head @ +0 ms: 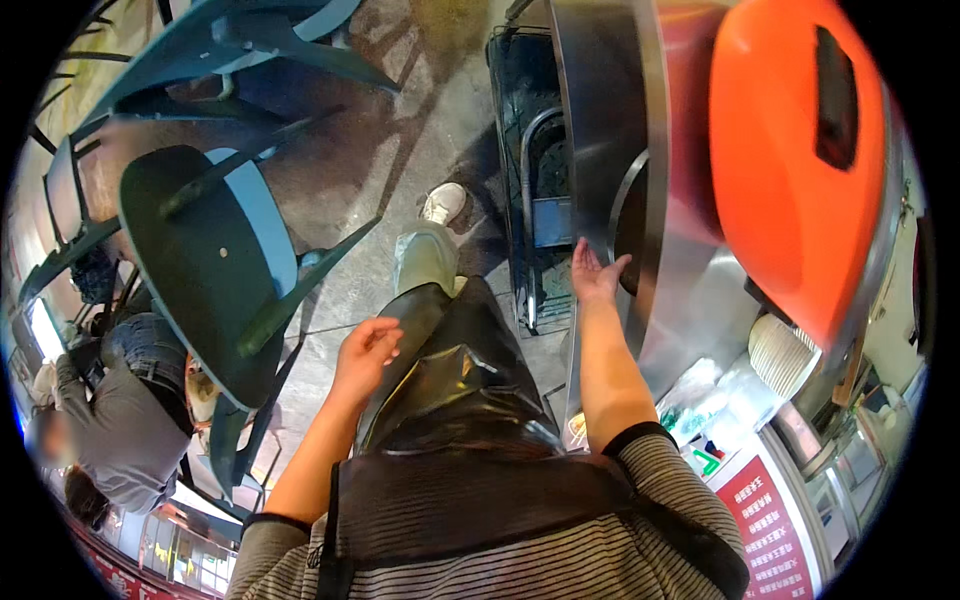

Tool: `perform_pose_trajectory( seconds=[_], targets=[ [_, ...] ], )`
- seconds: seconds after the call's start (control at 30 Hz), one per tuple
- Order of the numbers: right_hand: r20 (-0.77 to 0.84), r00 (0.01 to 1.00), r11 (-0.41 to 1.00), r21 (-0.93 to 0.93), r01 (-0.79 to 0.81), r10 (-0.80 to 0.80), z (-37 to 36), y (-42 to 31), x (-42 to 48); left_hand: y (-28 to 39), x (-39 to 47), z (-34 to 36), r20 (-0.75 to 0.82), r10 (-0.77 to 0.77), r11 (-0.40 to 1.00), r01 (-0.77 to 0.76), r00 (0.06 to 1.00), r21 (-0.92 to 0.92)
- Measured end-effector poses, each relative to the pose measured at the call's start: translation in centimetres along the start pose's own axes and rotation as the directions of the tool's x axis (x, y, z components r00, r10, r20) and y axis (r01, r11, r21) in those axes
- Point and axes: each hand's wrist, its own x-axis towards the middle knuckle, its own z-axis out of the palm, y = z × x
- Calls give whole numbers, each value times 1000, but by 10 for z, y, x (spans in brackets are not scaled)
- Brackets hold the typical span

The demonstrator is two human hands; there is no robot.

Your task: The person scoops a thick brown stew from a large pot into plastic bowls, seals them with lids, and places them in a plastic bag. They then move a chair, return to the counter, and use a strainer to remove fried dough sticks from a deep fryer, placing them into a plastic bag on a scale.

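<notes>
My left hand [367,358] hangs beside the black apron [442,405], its fingers loosely curled and nothing seen in them. On the other side, my right hand [598,274] is spread palm up at the side of a stainless steel counter [607,90], its thumb apart from the fingers. The hand overlaps the counter's edge near a curved metal rim [626,184] around a dark opening; whether it touches the metal I cannot tell. Nothing lies in the palm.
Dark green chairs [202,255] crowd the left, with a seated person [135,412] behind. A bulky orange plastic object [787,165] sits on the counter. Plastic bags [705,397] and stacked pale containers [780,356] lie nearer. A dark crate or cart [536,187] stands low beside the counter.
</notes>
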Motion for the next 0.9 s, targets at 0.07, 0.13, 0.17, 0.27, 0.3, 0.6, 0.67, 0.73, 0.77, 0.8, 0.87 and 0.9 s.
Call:
perform_pose_trajectory(
  seconds=[0.07, 0.13, 0.17, 0.27, 0.3, 0.6, 0.67, 0.73, 0.77, 0.8, 0.87, 0.9],
  targets=[
    [33, 999, 995, 95, -32, 28, 11, -10, 47, -24, 7, -17, -65, -30, 997, 25, 997, -71],
    [155, 979, 987, 67, -145, 133, 3, -22, 101, -34, 15, -28, -95, -68, 996, 63, 993, -57],
    [300, 954, 999, 37, -40, 27, -20, -57, 137, -37, 17, -29, -63, -110, 994, 108, 992, -31],
    [367, 925, 975, 221, 13, -96, -48, -186, 190, -80, 31, -29, 68, -25, 1000, 25, 997, -2],
    [429, 888, 961, 272, 48, -166, -40, -239, 187, -104, 45, -29, 91, 66, 998, -64, 994, -16],
    [199, 954, 954, -242, -175, 225, -165, 14, -137, -59, -51, 0, 66, 513, 829, -514, 856, 219],
    [200, 912, 889, -369, -270, 359, -152, 31, -201, -45, -53, 2, 112, 304, 952, -305, 946, -2],
    [163, 827, 773, -486, -408, 538, -129, 32, -251, -28, -48, 8, 185, 144, 976, -109, 972, -189],
    [154, 790, 726, -526, -443, 593, -125, 30, -273, -18, -49, 16, 201, 164, 979, -135, 966, -152],
    [149, 757, 687, -554, -469, 636, -122, 27, -291, 2, -56, 32, 192, 222, 960, -181, 956, -212],
    [445, 768, 570, -812, 129, 460, -130, 23, -337, 47, -84, 61, 320, 286, 922, -169, 903, -348],
    [455, 743, 555, -821, 137, 490, -116, 27, -345, 77, -101, 62, 439, 310, 910, -129, 843, -395]
  ],
)
